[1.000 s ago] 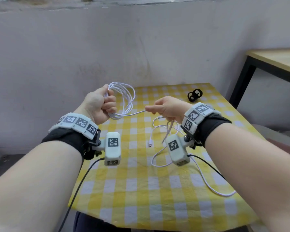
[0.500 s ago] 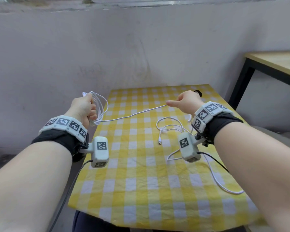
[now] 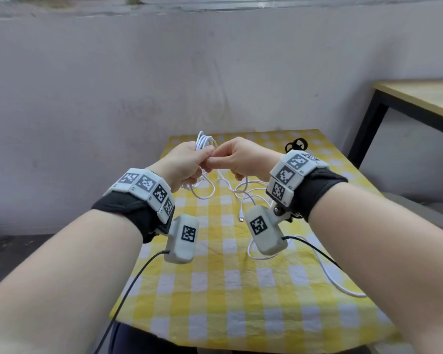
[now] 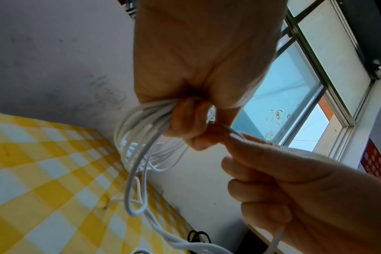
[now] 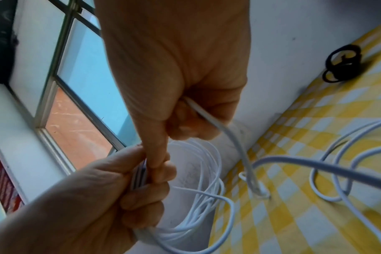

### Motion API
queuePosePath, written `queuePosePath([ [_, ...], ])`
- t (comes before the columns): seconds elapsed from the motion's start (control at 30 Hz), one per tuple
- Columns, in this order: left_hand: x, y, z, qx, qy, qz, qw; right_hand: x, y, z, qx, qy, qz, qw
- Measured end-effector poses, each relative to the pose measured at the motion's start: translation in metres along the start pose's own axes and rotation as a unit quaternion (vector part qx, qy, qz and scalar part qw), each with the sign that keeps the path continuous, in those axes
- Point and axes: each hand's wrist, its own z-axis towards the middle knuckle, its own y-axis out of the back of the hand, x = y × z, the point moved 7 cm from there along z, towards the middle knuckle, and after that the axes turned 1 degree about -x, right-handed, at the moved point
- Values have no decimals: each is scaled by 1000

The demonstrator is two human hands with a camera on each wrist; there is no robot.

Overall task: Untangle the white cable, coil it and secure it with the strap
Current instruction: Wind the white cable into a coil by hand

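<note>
My left hand (image 3: 187, 162) is raised over the far left of the table and grips a bundle of white cable (image 3: 204, 141) loops in its fist (image 4: 194, 110). My right hand (image 3: 237, 158) meets it fingertip to fingertip and pinches one strand of the same cable (image 5: 209, 118) against the bundle. The loops (image 4: 139, 142) hang below the left fist. The loose rest of the cable (image 3: 243, 192) trails onto the yellow checked cloth, with its plug (image 3: 241, 218) lying near the middle. A black strap (image 3: 296, 144) lies coiled at the table's far right (image 5: 342, 63).
The small table (image 3: 215, 315) with the yellow and white cloth stands against a grey wall. A wooden desk with a black frame (image 3: 368, 118) stands to the right. More cable (image 3: 343, 287) runs off toward the right table edge. Black wrist-camera leads (image 3: 128, 284) hang from both wrists.
My hands were apart with a taut strand between them; now the right hand has swung back to the left hand, laying another loop against the bundle.
</note>
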Motion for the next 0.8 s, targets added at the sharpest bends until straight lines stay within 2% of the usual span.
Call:
queuePosePath([
  [0.07,-1,7,5,-28,-7,42,999,-4,9,1,-20,-9,-18,1000],
  [0.13,-2,21,9,-77,-19,90,993,-14,28,2,-75,-46,-96,992],
  [0.27,-7,47,11,-149,-34,111,982,-38,69,-5,-157,-126,-207,958],
  [0.37,-14,60,12,-189,-42,163,967,-48,91,-14,-195,-184,-250,930],
  [0.43,-18,70,11,-220,-39,207,953,-52,107,-23,-229,-210,-253,916],
  [0.5,-18,81,10,-244,-29,227,942,-56,120,-30,-247,-213,-212,921],
  [0.57,-16,90,9,-258,-17,224,940,-60,125,-36,-258,-197,-74,943],
  [0.63,-17,93,7,-266,-12,227,937,-61,126,-42,-264,-184,58,945],
  [0.67,-18,92,6,-267,-12,229,936,-60,127,-44,-271,-180,77,942],
  [0.73,-23,89,5,-268,-17,236,934,-55,137,-48,-299,-181,30,936],
  [0.8,-28,86,3,-270,-19,245,931,-47,153,-53,-338,-191,-106,915],
])
